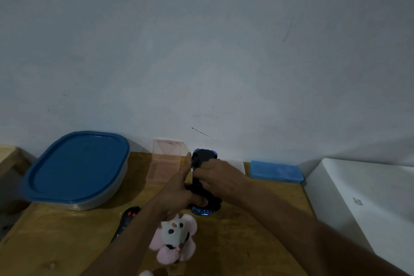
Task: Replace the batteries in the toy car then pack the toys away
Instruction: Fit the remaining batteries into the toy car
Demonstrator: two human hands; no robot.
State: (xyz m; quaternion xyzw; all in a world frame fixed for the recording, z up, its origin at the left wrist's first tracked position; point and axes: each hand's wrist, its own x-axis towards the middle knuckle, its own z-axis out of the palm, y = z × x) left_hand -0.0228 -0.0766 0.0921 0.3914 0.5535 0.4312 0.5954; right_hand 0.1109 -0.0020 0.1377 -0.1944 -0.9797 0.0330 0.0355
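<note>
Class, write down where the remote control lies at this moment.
In the head view, the remote control lies on the table left of centre, in front of the blue-lidded container and beside the pink plush toy.

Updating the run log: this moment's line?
left hand: holds toy car | right hand: curled on it | tub: lidded | plush toy: unpacked

Dim, flat, bluish light. Soft shadows sit on the wall (201, 51) behind the blue-lidded container (76, 168). Everything looks slightly soft and grainy; the frame's edges bend with wide-angle distortion.
</note>
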